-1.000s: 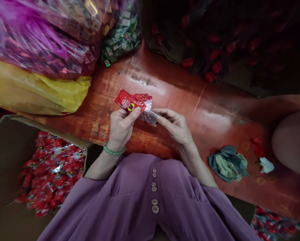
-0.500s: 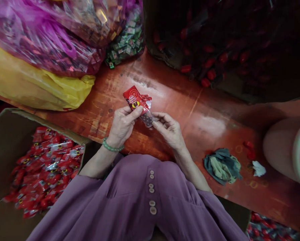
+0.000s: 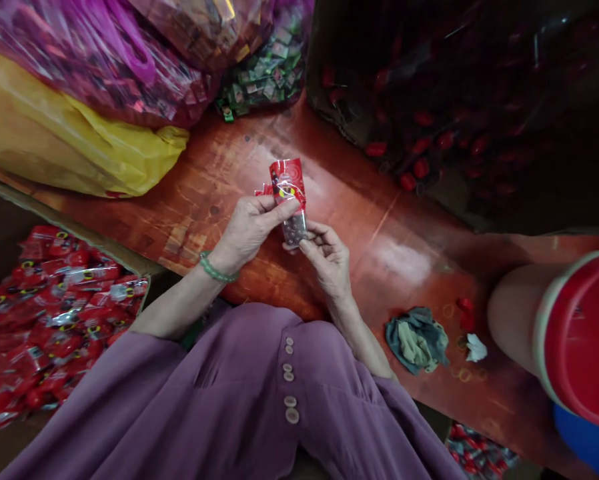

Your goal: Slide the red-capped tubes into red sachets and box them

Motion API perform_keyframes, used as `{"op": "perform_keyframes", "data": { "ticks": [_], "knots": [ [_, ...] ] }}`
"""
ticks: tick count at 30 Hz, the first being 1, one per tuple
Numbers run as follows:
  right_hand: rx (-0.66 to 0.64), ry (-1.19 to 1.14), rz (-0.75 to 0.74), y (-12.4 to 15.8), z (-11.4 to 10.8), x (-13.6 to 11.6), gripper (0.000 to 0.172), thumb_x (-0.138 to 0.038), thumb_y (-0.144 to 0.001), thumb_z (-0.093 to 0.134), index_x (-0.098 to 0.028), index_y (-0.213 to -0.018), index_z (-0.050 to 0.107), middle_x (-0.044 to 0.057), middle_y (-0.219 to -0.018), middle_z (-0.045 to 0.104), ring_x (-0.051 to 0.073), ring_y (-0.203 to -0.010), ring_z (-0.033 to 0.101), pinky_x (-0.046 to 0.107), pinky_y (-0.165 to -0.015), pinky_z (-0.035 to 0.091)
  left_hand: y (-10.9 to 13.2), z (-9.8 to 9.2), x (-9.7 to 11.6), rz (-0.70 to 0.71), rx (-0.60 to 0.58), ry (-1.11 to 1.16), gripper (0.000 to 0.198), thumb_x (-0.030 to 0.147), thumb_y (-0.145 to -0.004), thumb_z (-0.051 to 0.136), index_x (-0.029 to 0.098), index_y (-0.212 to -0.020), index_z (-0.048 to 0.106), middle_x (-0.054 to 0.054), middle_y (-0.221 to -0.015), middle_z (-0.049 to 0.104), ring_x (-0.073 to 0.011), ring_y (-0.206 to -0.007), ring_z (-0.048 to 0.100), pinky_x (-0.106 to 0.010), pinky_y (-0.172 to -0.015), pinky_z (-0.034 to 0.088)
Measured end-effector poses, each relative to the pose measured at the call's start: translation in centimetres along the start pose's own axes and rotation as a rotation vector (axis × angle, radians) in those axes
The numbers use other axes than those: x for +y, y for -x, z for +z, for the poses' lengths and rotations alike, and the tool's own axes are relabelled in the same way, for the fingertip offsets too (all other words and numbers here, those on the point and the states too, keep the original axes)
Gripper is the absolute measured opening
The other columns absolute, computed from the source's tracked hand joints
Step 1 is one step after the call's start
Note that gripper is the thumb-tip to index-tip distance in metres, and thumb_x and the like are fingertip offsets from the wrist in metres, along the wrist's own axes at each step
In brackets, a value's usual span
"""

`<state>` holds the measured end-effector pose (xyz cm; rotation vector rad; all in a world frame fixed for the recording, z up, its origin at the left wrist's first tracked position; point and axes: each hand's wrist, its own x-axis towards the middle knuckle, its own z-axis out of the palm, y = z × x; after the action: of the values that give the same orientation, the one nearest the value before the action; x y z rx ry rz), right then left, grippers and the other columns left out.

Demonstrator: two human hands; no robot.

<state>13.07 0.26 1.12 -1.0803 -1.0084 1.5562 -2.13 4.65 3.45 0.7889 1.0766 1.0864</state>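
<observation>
Both hands hold a small red packet point(image 3: 290, 177) above the table, with a clear tube point(image 3: 294, 229) of dark round pieces at its lower end. My left hand point(image 3: 252, 223), wearing a green bead bracelet point(image 3: 218, 268), pinches the packet's middle between thumb and fingers. Behind those fingers, more red packets point(image 3: 264, 191) poke out, partly hidden. At the tube's bottom end, my right hand point(image 3: 327, 257) grips with thumb and fingertips. The packet stands nearly upright in view, its printed red top pointing away from me.
A carton at left holds many red packets point(image 3: 69, 313). Yellow point(image 3: 109, 147) and purple point(image 3: 144, 87) bags fill the back left. A dark box point(image 3: 339, 113) of red-capped items stands back right. On the table point(image 3: 209, 213) lie a crumpled cloth point(image 3: 417, 340) and a red-lidded bucket point(image 3: 519, 313).
The packet has turned from leaning left to nearly upright. The red packets behind it now show on its left side instead of its right. The whole view has shifted somewhat.
</observation>
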Motion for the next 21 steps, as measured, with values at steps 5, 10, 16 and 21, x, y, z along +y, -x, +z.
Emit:
{"op": "perform_keyframes", "data": {
  "ticks": [5, 10, 16, 21],
  "knots": [
    [0.002, 0.006, 0.01, -0.3, 0.0, 0.4, 0.036, -0.042, -0.084, 0.076, -0.026, -0.113, 0.063, 0.0, -0.098, 0.076, 0.013, -0.078, 0.075, 0.032, -0.08, 0.064, -0.4, -0.4, -0.4, -0.025, 0.009, 0.042, 0.035, 0.048, -0.072, 0.082, 0.014, -0.072, 0.075, -0.003, -0.067, 0.071, -0.0119, -0.058, 0.061, -0.024, -0.058, 0.049],
    [-0.011, -0.009, 0.009, -0.6, -0.3, 0.2, 0.033, -0.035, -0.085, 0.075, -0.026, -0.114, 0.064, 0.0, -0.098, 0.076, 0.013, -0.084, 0.076, 0.03, -0.083, 0.063, -0.7, 0.2, -0.2, -0.056, 0.038, 0.116, 0.037, 0.049, -0.068, 0.085, 0.013, -0.07, 0.073, -0.004, -0.067, 0.071, -0.013, -0.06, 0.062, -0.025, -0.061, 0.05],
    [0.009, -0.013, 0.017, -0.8, -0.3, 0.0, 0.03, -0.033, -0.084, 0.076, -0.027, -0.112, 0.066, -0.002, -0.096, 0.075, 0.013, -0.082, 0.076, 0.03, -0.083, 0.064, -1.1, 0.6, -0.4, -0.077, 0.05, 0.208, 0.037, 0.046, -0.065, 0.087, 0.014, -0.07, 0.07, -0.003, -0.069, 0.071, -0.013, -0.063, 0.065, -0.025, -0.065, 0.052],
    [0.011, 0.014, 0.033, -0.9, -0.2, -0.2, 0.032, -0.037, -0.082, 0.078, -0.028, -0.112, 0.068, -0.002, -0.098, 0.076, 0.013, -0.081, 0.075, 0.031, -0.083, 0.063, -1.1, 0.7, 0.1, -0.153, -0.011, 0.307, 0.039, 0.043, -0.066, 0.087, 0.013, -0.087, 0.071, -0.006, -0.08, 0.075, -0.0189, -0.077, 0.072, -0.03, -0.074, 0.057]
  ]
}}
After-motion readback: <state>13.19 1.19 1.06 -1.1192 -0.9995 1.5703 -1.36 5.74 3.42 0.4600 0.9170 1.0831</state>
